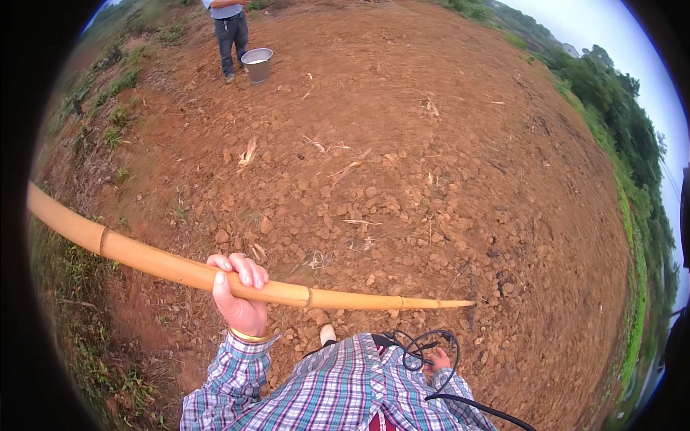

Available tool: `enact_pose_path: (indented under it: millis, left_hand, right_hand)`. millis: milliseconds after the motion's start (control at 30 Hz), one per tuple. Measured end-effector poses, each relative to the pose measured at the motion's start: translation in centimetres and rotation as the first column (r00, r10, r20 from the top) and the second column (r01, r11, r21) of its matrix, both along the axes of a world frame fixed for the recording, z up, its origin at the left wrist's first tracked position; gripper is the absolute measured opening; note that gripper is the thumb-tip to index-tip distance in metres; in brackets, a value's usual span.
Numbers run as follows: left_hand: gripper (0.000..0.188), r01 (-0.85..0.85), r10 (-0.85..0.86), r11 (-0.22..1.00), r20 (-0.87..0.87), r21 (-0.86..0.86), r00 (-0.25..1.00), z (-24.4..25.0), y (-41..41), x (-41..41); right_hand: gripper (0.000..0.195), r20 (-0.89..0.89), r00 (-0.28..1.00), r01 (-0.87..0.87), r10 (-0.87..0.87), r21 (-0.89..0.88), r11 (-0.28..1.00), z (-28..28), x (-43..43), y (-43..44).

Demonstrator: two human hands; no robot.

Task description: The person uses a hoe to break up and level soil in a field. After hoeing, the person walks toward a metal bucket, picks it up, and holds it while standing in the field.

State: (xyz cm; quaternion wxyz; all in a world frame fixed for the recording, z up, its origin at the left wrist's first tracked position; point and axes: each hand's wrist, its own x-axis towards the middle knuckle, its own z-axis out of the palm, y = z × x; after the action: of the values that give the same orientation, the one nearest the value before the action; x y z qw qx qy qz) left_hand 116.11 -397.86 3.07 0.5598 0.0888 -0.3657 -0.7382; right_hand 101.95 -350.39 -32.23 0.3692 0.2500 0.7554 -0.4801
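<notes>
My left hand [242, 291] is wrapped around a long yellow bamboo pole [356, 299], thumb on the near side and fingers over the top. The pole runs from the left edge of the view across in front of me, its thin end at the soil on the right. A dark, narrow crosspiece [472, 312], seemingly a rake head, lies at that end; its teeth cannot be made out. Low beside my waist is my right hand [439, 359], away from the pole. Loops of black cable [418, 345] and my plaid shirt partly cover it, so its grip is unclear.
Reddish, cloddy soil [388, 188] spreads ahead, strewn with dry stalk scraps [248, 152]. Farther off, a person [230, 37] stands beside a grey bucket [257, 65] with pale contents. Weeds [121, 116] edge the left; trees [593, 70] line the right. A pale shoe tip [327, 333] shows below me.
</notes>
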Motion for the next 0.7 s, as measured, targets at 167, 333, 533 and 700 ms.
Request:
enact_pose_path:
  millis: [167, 333, 533, 700]
  left_hand:
    - [0.021, 0.007, -0.007, 1.000, 0.001, 0.011, 1.000, 0.2, 0.0, 0.2]
    - [0.022, 0.012, -0.012, 1.000, 0.006, 0.017, 1.000, -0.1, -0.1, 0.5]
    - [0.021, 0.017, -0.017, 1.000, 0.013, 0.012, 1.000, -0.2, -0.6, 1.0]
    - [0.015, -0.040, 0.040, 0.999, 0.017, -0.003, 0.999, -0.5, -1.1, 1.0]
  right_hand:
    - [0.062, 0.034, 0.999, -0.043, 0.042, 0.027, 0.999, 0.5, -0.1, 0.1]
    - [0.058, -0.016, 1.000, -0.019, 0.018, -0.061, 0.998, -0.8, 0.2, 0.7]
    - [0.057, -0.077, 0.996, -0.052, 0.051, -0.005, 0.999, -2.3, 0.7, 1.5]
    - [0.055, -0.149, 0.974, -0.162, 0.169, 0.058, 0.985, -3.2, 0.5, 0.6]
